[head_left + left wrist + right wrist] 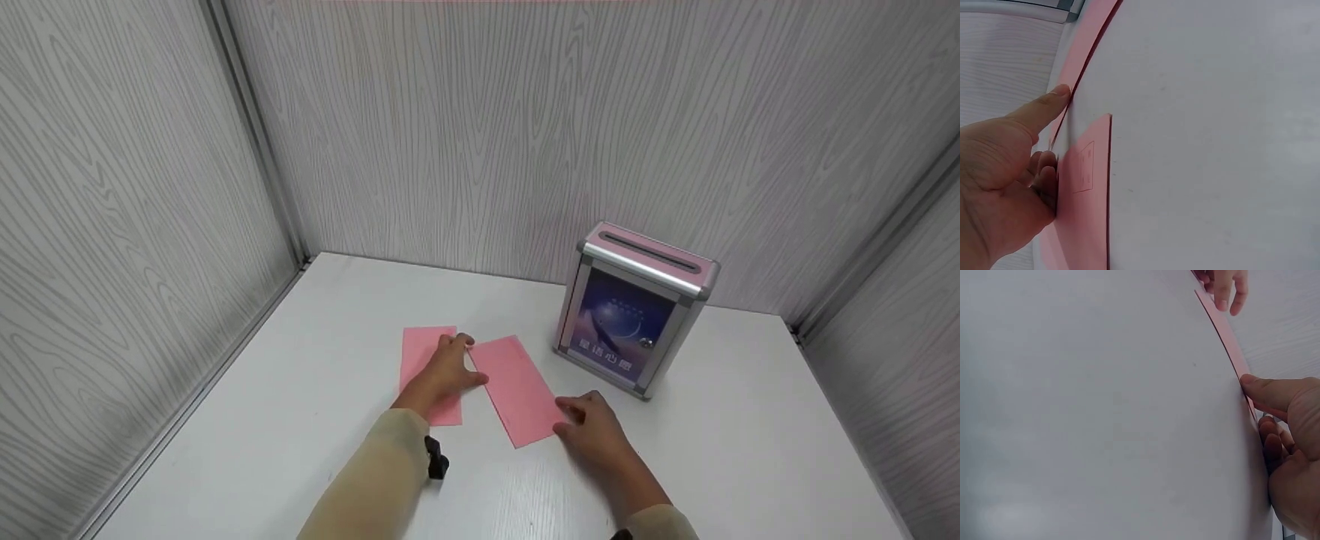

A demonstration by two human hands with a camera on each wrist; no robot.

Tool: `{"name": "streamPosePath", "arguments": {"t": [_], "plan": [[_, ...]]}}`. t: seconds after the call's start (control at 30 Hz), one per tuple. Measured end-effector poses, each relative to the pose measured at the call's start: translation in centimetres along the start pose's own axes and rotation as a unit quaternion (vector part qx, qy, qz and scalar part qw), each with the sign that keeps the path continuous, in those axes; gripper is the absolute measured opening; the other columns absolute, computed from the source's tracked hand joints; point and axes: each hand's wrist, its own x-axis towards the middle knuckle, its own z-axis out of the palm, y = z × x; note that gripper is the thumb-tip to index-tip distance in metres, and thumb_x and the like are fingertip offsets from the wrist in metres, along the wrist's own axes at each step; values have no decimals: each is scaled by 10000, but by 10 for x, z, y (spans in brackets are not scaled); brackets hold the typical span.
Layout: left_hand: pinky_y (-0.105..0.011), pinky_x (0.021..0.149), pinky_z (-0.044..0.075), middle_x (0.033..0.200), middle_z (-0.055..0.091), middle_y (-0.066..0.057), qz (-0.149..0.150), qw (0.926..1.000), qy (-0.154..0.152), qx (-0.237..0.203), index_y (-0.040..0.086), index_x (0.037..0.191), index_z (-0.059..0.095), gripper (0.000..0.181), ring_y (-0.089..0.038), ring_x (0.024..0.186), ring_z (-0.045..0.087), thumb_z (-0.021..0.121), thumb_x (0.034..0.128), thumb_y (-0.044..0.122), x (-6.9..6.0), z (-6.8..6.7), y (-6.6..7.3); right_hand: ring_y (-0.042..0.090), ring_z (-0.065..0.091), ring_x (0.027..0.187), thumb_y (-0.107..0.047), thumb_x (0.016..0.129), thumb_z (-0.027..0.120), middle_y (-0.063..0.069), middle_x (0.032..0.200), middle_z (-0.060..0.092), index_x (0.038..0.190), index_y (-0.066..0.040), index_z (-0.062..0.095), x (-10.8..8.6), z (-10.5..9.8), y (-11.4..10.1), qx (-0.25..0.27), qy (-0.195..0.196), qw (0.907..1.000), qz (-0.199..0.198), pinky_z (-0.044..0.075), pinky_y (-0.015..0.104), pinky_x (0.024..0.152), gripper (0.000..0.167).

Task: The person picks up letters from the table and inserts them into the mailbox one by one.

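Two pink envelopes are on the white table. My left hand reaches across the left envelope and holds the left edge of the right envelope near its far corner. That one is slanted. At its near right corner, my right hand pinches it between thumb and fingers. In the left wrist view, my thumb meets the edge of the held envelope, while the other envelope, with a small printed square, lies beneath the hand. Some fingertips are hidden behind the paper.
A silver-framed box with a slot in its pink top stands at the back right, behind my right hand. Its front has a purple picture and a lock. Wood-grain panels wall the white table at the back and sides.
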Motion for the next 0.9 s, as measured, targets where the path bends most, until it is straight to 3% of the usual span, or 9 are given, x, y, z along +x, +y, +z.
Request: {"name": "streamPosePath", "arguments": {"t": [0.23,0.43,0.7,0.9], "plan": [[-490,1188,504,1576,389,-161,-171,9994,-115,278,119,1556,472,788,-291,1344,539,879,931,370,-1,-5,0,211,543,1079,-152,970,810,54,1168,586,1408,-125,724,-1,-3,2,30,-78,9999,-72,526,435,1021,447],[-484,1141,521,1534,401,-147,-238,9988,-212,371,134,1508,496,783,-276,1305,551,906,896,399,0,-6,-1,193,508,1044,-112,944,838,54,1134,560,1412,-90,717,2,-6,3,149,-197,9994,-230,496,375,965,484],[-455,1069,535,1437,461,-117,-131,9992,-246,300,149,1484,463,787,-250,1194,576,916,888,392,0,-7,-2,198,530,1103,-178,920,877,46,1198,576,1446,-104,694,3,-6,3,52,-308,9993,-212,498,424,1040,561],[-453,1080,540,1407,549,-120,170,9996,-185,119,126,1500,412,815,-256,1165,611,920,894,325,1,-3,-5,193,534,1099,-199,928,873,39,1203,580,1448,-112,693,2,-6,4,-28,-287,9994,-191,505,429,1033,557]]}}
